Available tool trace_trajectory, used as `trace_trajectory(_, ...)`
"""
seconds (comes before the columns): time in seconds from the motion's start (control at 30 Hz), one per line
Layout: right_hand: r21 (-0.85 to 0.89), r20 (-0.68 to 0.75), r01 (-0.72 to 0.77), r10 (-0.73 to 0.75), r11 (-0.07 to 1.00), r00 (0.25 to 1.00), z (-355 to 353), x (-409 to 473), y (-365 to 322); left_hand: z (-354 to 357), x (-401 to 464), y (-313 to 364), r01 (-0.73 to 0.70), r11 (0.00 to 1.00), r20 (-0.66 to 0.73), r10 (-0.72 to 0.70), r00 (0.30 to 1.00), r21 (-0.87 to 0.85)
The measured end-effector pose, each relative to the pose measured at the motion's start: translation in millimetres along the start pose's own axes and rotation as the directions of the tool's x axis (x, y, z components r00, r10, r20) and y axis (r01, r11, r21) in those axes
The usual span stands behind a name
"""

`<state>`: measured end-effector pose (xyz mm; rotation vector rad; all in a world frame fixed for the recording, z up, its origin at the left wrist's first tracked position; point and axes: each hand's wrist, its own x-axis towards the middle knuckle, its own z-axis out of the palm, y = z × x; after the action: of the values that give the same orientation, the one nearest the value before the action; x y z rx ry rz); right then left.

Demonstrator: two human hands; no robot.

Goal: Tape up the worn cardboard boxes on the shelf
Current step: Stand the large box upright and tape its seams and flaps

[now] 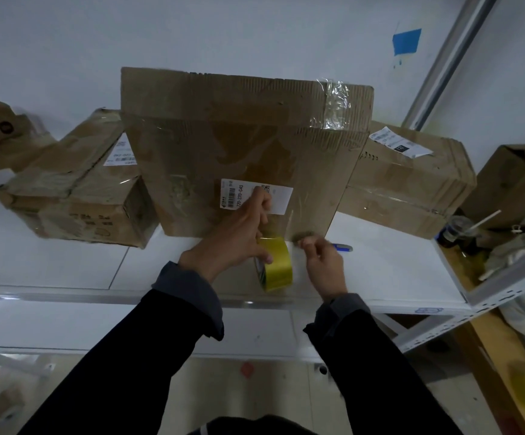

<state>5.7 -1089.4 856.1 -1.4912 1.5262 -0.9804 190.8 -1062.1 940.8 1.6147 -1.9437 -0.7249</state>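
A large worn cardboard box (pixel 239 142) stands on the white shelf (pixel 380 262), with a white barcode label (pixel 280 199) on its front and clear tape on its top right corner. My left hand (pixel 239 233) grips a yellowish roll of tape (pixel 276 265) at the box's lower front, its fingers over the label. Just to the right of the roll, my right hand (pixel 320 262) has its fingers curled, pinching at the strip of clear tape near the box's bottom edge; the motion blurs the fingertips.
More worn boxes flank it: one at the left (pixel 76 189), one at the right (pixel 411 180), another at the far right (pixel 512 180). A blue pen (pixel 344 247) lies behind my right hand. A drink cup with straw (pixel 457 232) stands right of the shelf.
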Motion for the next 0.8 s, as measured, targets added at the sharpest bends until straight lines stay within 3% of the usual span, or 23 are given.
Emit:
trace_trajectory(0.07, -0.257, -0.059, 0.078, -0.096, 0.963, 0.994, -14, 20, 12, -1, 1, 1, -0.018, 1.0, 0.003, 0.018, 1.0, 0.019)
trace_trajectory(0.13, -0.505, -0.007, 0.076, -0.093, 0.859, 0.996, -21, 33, 21, -2, 2, 2, -0.038, 0.998, 0.003, 0.038, 0.999, 0.043)
trace_trajectory(0.27, -0.659, 0.057, 0.121, -0.111, 0.743, 0.992, -28, 40, 35, -1, 3, 0, -0.076, 0.993, 0.006, 0.076, 0.997, 0.092)
trace_trajectory(0.43, -0.576, 0.19, 0.202, -0.111, 0.792, 0.976, -41, 38, 41, -3, 2, -5, -0.086, 0.989, 0.006, 0.086, 0.996, 0.122)
trace_trajectory(0.6, -0.296, 0.208, 0.368, -0.317, 0.882, 0.925, -52, 17, 24, -6, 0, -6, -0.08, 0.99, 0.0, 0.081, 0.997, 0.114)
trace_trajectory(0.7, -0.19, 0.191, 0.521, -0.489, 0.832, 0.851, -58, 2, 2, -5, 1, -7, -0.068, 0.992, -0.006, 0.069, 0.998, 0.105)
trace_trajectory(0.8, -0.196, 0.238, 0.624, -0.58, 0.757, 0.779, -62, -7, -20, -4, 1, -8, -0.058, 0.992, -0.01, 0.059, 0.998, 0.112)
